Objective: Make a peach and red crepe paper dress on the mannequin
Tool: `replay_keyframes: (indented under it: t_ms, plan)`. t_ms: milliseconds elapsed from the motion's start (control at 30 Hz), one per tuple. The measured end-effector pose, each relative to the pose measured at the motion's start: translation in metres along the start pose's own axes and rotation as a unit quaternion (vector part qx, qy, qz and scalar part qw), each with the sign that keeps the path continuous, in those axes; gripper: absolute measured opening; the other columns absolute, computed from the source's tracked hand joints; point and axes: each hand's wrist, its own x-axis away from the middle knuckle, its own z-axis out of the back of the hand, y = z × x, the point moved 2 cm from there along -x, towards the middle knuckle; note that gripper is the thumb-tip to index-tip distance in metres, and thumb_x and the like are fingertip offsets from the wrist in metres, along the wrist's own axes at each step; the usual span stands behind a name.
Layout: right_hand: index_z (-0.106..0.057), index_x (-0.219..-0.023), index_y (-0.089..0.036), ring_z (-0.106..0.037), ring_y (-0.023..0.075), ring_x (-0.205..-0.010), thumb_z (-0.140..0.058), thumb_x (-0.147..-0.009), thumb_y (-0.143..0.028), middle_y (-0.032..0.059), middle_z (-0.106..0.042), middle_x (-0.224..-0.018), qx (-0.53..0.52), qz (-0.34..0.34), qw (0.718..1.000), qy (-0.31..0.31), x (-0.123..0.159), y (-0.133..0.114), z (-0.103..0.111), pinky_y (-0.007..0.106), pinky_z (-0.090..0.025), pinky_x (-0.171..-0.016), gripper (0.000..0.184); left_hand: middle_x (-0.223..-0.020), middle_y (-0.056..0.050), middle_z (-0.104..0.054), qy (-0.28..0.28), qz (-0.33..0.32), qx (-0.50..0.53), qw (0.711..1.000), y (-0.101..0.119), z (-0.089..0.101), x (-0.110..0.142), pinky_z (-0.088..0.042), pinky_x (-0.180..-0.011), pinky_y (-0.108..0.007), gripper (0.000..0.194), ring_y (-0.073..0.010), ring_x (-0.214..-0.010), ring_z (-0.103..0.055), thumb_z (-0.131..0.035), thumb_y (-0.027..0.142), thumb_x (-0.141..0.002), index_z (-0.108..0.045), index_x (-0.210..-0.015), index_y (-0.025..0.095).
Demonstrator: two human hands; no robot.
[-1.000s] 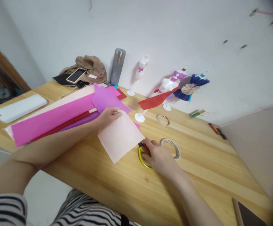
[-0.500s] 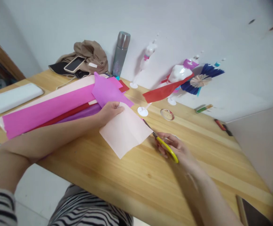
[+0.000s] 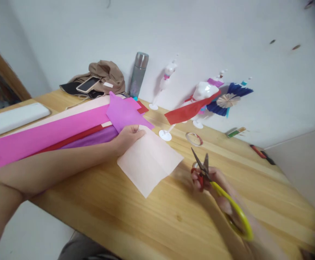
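My left hand (image 3: 127,138) pinches the far corner of a pale pink sheet of paper (image 3: 149,164), which lies tilted over the wooden table (image 3: 146,213). To the right of the sheet, my right hand (image 3: 219,187) grips a pair of scissors (image 3: 214,184) with yellow and red handles. Their blades stand slightly apart and point up toward the wall. The right hand is blurred by motion.
Long sheets of pink, red and purple crepe paper (image 3: 51,133) lie at the left. A grey flask (image 3: 138,74), a phone (image 3: 87,84) on a brown cloth, white figurines (image 3: 202,95) with red and blue paper, a tape ring (image 3: 194,138) and a white device (image 3: 13,117) stand around.
My right hand picked the scissors up off the table and drew them right and toward me, blades now raised. The left hand stayed on the pink sheet.
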Motion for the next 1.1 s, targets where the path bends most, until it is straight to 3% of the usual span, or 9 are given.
replay_keyframes:
  t_ms: [67, 133, 233, 333, 700, 1100]
  plan:
    - [-0.054, -0.111, -0.027, -0.060, 0.0230, -0.077, -0.055, -0.083, -0.052, 0.0080, -0.061, -0.099, 0.003, -0.013, 1.000, 0.004, 0.008, -0.011, 0.009, 0.038, -0.053, -0.070, 0.037, -0.065, 0.001, -0.063, 0.001, 0.001, -0.001, 1.000, 0.000, -0.002, 0.003, -0.044, -0.047, -0.020, 0.015, -0.0099, -0.051, -0.057, -0.055, 0.022, -0.090, -0.062, -0.078, 0.015]
    - [-0.053, -0.106, -0.025, -0.058, 0.0223, -0.077, -0.066, -0.074, -0.041, 0.0073, -0.060, -0.099, 0.057, -0.046, 0.997, 0.007, 0.013, -0.020, 0.014, 0.037, -0.051, -0.069, 0.037, -0.064, 0.001, -0.063, -0.009, -0.001, -0.004, 1.000, -0.001, -0.003, 0.005, -0.043, -0.046, -0.020, 0.016, -0.0100, -0.050, -0.057, -0.056, 0.024, -0.089, -0.062, -0.078, 0.015]
    - [-0.051, -0.097, -0.024, -0.051, 0.0194, -0.068, -0.062, -0.074, -0.037, 0.0032, -0.056, -0.083, 0.080, -0.054, 0.995, -0.013, 0.014, -0.028, 0.013, 0.033, -0.047, -0.061, 0.029, -0.063, 0.001, -0.062, -0.020, -0.003, -0.013, 1.000, -0.004, -0.003, 0.006, -0.042, -0.043, -0.020, 0.016, -0.0102, -0.049, -0.056, -0.058, 0.027, -0.088, -0.062, -0.077, 0.016]
    - [-0.051, -0.097, -0.024, -0.048, 0.0181, -0.063, -0.065, -0.073, -0.039, 0.0012, -0.054, -0.077, 0.095, -0.054, 0.994, -0.026, 0.013, -0.031, 0.011, 0.032, -0.044, -0.058, 0.032, -0.063, 0.001, -0.061, -0.020, -0.013, -0.030, 0.999, -0.007, -0.001, 0.004, -0.042, -0.042, -0.020, 0.017, -0.0105, -0.049, -0.055, -0.058, 0.029, -0.088, -0.061, -0.078, 0.016]
    - [-0.059, -0.106, -0.021, -0.055, 0.0188, -0.063, -0.068, -0.076, -0.044, 0.0049, -0.061, -0.080, 0.188, -0.040, 0.981, -0.036, 0.014, -0.039, 0.004, 0.029, -0.042, -0.057, 0.039, -0.061, 0.000, -0.060, -0.007, -0.021, -0.061, 0.998, -0.012, -0.001, 0.001, -0.040, -0.041, -0.021, 0.018, -0.0108, -0.047, -0.054, -0.059, 0.030, -0.087, -0.060, -0.076, 0.017]
    - [-0.062, -0.101, -0.020, -0.055, 0.0177, -0.061, -0.068, -0.076, -0.046, 0.0046, -0.061, -0.077, 0.193, -0.046, 0.980, -0.033, 0.014, -0.044, 0.001, 0.029, -0.042, -0.055, 0.037, -0.058, 0.001, -0.059, -0.016, -0.036, -0.087, 0.995, -0.011, -0.004, 0.000, -0.037, -0.039, -0.019, 0.018, -0.0095, -0.044, -0.052, -0.057, 0.026, -0.088, -0.059, -0.072, 0.017]
